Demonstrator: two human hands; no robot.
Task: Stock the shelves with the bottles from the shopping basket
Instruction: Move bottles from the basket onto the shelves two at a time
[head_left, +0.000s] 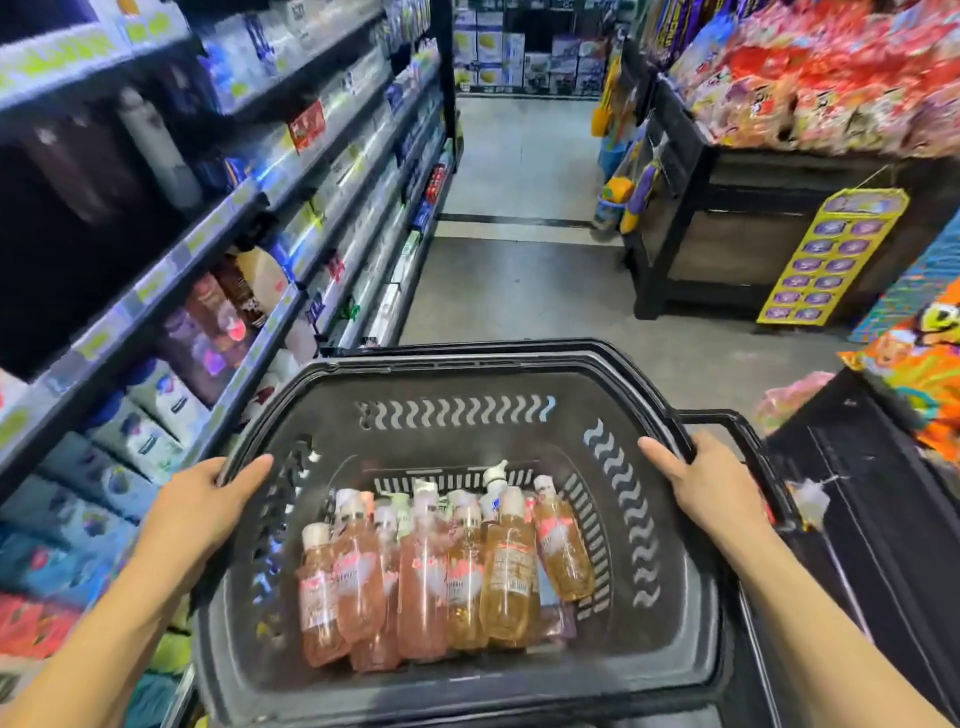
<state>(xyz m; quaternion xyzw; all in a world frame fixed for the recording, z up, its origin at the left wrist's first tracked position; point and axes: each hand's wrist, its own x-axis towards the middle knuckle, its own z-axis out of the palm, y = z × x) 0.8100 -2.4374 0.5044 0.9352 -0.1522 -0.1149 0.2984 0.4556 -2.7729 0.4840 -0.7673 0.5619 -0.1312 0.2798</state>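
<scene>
A black plastic shopping basket (457, 382) fills the lower middle of the head view. Several clear bottles (447, 566) of pink and amber liquid with white caps lie side by side on its bottom. My left hand (208, 499) grips the basket's left rim, thumb over the edge. My right hand (706, 483) grips the right rim the same way. Stocked shelves (218, 223) with bottles and boxes run along the left side of the aisle.
A grey floor aisle (519, 291) stretches ahead. On the right stands a dark display stand (727, 208) piled with red snack bags, with a yellow hanging card (831, 254). A black counter (883, 493) with colourful packets is close at right.
</scene>
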